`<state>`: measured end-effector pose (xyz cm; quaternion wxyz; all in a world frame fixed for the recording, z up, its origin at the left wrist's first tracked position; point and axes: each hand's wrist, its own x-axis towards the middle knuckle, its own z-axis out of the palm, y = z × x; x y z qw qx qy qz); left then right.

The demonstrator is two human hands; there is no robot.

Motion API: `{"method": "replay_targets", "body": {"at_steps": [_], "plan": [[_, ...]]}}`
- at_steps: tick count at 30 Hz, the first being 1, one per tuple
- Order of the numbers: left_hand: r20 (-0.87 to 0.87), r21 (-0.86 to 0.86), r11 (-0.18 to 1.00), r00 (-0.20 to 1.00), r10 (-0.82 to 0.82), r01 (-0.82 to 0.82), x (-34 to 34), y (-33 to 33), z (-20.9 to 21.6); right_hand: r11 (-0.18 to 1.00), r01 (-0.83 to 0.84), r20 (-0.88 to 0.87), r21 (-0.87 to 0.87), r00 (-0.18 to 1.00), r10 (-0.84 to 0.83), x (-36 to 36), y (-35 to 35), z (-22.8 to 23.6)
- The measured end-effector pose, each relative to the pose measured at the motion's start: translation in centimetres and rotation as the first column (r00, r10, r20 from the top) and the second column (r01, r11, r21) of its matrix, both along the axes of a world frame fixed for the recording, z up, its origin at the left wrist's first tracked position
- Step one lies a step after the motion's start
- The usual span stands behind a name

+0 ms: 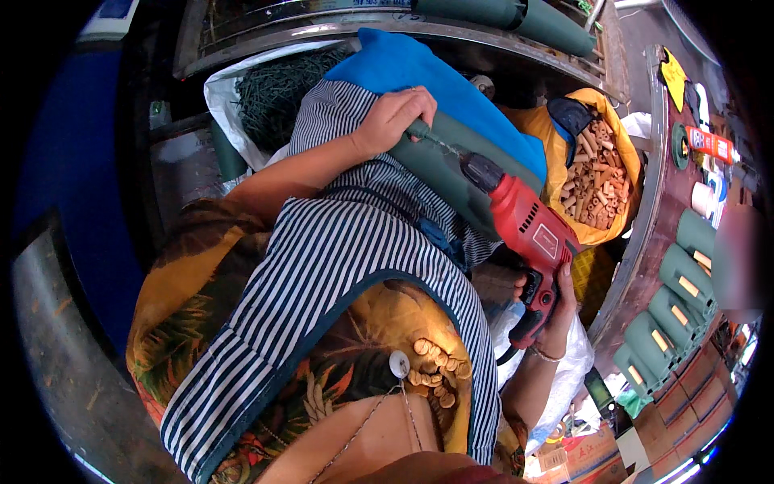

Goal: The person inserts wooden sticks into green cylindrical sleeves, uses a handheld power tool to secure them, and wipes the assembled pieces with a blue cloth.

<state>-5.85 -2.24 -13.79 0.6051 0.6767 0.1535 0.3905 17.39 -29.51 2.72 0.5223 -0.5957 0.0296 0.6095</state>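
My right hand (560,302) is wrapped round the handle of a red and black power drill (534,226), which points up and to the left. Its thin bit (445,148) reaches from the black chuck to a short dark green piece (418,130). My left hand (401,115) is closed with its fingers at that piece; how far the bit enters it cannot be made out. Beneath the bit, a large dark green cylinder (459,179) lies across my lap, against a blue cloth (411,68) and my striped apron (322,250).
A white bag of thin dark green sticks (278,93) stands at the left. To the right, a yellow bag (625,153) holds many short tan tubes (598,181). Green cylinders with pale strips (665,310) line the right side. A metal-framed rack (322,36) runs along the back.
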Motion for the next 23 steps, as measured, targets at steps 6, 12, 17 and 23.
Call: {"method": "replay_targets", "body": {"at_steps": [6, 12, 17, 23], "plan": [[-0.079, -0.041, 0.999, 0.997, -0.02, 0.017, -0.1, -0.4, 0.9, 0.997, 0.011, -0.04, -0.077, 0.999, -0.014, 0.2, 0.4, 1.2], [-0.064, -0.042, 0.999, 0.998, -0.016, 0.014, -0.1, -0.4, 1.2, 0.996, -0.076, 0.004, -0.04, 0.997, 0.076, 0.3, 0.8, 2.1], [-0.017, -0.034, 0.999, 1.0, 0.013, -0.013, 0.1, -0.4, 1.8, 0.995, -0.06, 0.058, -0.074, 0.996, 0.065, -0.3, 1.4, 3.5], [-0.027, -0.013, 1.0, 1.0, 0.003, -0.003, 0.1, -0.1, 1.8, 0.983, -0.147, 0.055, -0.108, 0.987, 0.154, -0.1, 2.5, 3.8]]}}
